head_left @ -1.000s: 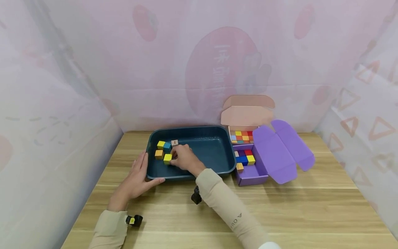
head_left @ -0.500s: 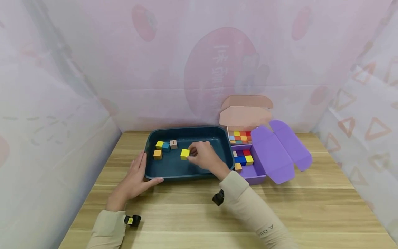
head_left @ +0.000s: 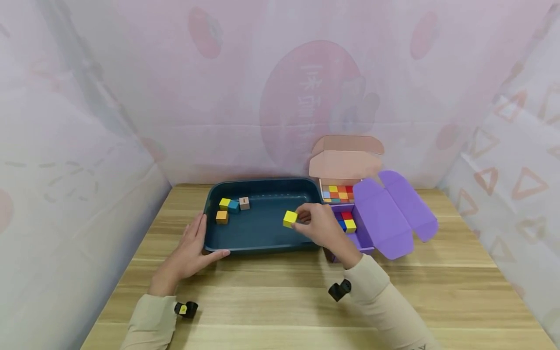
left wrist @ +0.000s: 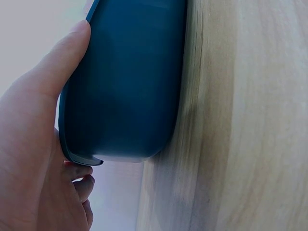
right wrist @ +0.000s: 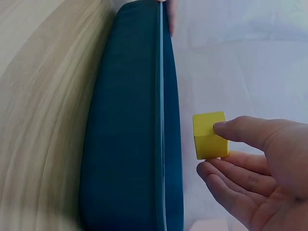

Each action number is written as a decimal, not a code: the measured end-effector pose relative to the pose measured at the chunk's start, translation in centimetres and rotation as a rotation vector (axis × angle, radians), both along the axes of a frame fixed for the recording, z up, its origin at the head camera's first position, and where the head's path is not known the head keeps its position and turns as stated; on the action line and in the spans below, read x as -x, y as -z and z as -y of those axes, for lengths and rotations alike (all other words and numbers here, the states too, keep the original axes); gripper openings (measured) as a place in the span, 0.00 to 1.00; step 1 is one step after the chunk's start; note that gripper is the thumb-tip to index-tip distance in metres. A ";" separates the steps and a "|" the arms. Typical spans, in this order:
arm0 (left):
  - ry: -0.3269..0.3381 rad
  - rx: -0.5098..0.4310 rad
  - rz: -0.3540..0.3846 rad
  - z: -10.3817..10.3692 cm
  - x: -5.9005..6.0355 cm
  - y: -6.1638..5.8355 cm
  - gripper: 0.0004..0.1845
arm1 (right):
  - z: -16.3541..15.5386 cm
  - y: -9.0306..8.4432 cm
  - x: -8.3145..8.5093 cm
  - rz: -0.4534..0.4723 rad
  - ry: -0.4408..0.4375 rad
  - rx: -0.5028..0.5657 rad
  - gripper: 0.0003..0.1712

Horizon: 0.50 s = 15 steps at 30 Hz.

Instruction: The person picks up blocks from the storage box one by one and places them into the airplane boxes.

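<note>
My right hand [head_left: 317,226] pinches a yellow cube [head_left: 289,218] above the right part of the dark blue tray [head_left: 262,248]; the right wrist view shows the yellow cube [right wrist: 209,135] between thumb and fingers [right wrist: 240,132] beside the tray rim [right wrist: 161,120]. My left hand [head_left: 192,248] rests against the tray's front-left corner, thumb along the wall [left wrist: 125,96]. In the tray's far left lie a yellow cube [head_left: 225,203], a blue cube [head_left: 234,206], a tan cube [head_left: 244,203] and an orange cube [head_left: 221,217].
An open purple box [head_left: 380,218] with coloured cubes [head_left: 347,221] stands right of the tray. Behind it an open pink box [head_left: 345,165] holds a grid of cubes [head_left: 339,193]. Curtain walls enclose the wooden table [head_left: 284,301] on three sides.
My right hand lifted the yellow cube from the group at the tray's left and carried it rightward toward the purple box. The left hand stayed at the tray corner.
</note>
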<state>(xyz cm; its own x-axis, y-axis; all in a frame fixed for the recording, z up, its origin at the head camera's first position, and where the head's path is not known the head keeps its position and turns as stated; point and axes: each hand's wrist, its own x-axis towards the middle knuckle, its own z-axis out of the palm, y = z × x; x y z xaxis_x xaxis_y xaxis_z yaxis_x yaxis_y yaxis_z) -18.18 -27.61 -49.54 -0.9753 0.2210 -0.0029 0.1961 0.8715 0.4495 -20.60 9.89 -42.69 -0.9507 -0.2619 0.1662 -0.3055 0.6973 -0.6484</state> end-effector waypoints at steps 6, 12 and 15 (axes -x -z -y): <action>0.003 -0.002 -0.012 0.0 0.2 0.0 0.71 | -2.9 0.0 -1.0 -0.029 0.044 0.016 0.19; 0.017 0.000 -0.009 -0.3 0.3 0.0 0.70 | -5.8 0.2 -2.0 -0.042 0.127 0.073 0.18; 0.011 -0.006 -0.003 -0.3 0.2 0.1 0.71 | -6.9 0.5 -2.3 -0.028 0.173 0.102 0.18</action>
<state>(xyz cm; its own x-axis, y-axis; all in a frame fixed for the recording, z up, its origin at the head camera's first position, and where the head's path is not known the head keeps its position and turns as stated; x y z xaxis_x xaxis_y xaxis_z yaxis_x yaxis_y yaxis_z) -18.38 -27.32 -49.62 -0.9729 0.2314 0.0015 0.2069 0.8668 0.4538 -18.29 16.83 -43.21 -0.9747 -0.0754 0.2105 -0.2056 0.6722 -0.7112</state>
